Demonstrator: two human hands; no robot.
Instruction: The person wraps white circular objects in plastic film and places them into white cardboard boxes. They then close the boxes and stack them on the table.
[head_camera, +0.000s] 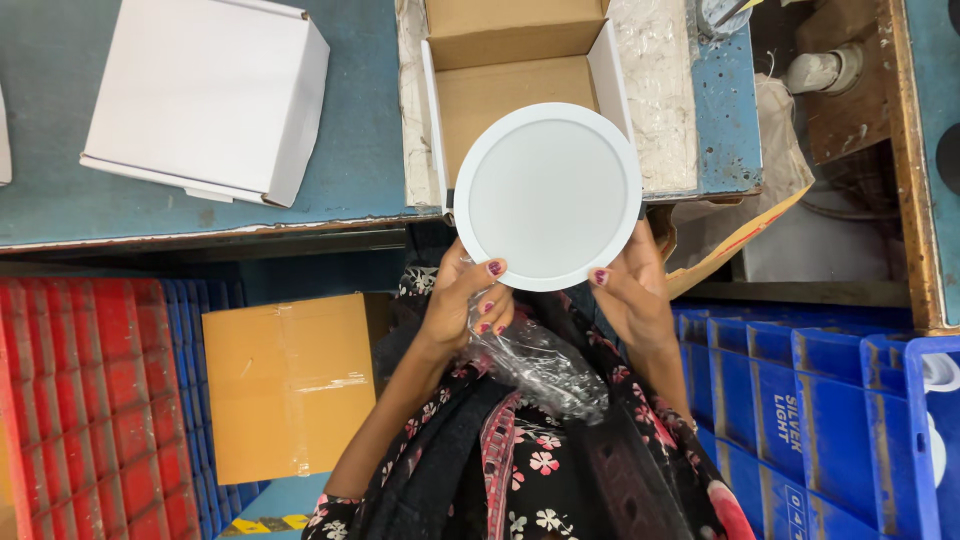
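A round white panel light (547, 196) is held up flat toward the camera, in front of an open cardboard box (515, 60) on the blue table. My left hand (470, 300) grips its lower left rim with the thumb on the face, and a crumpled clear plastic bag (535, 365) hangs from that hand's fingers. My right hand (628, 285) holds the lower right rim, thumb on the edge. The light's back side is hidden.
A closed white box (205, 95) lies on the table (360, 170) at the left. Below the table edge are a red crate (85, 410), a taped brown carton (290, 385) and blue crates (830, 420) at the right. A brown paper flap (735, 240) sticks out at right.
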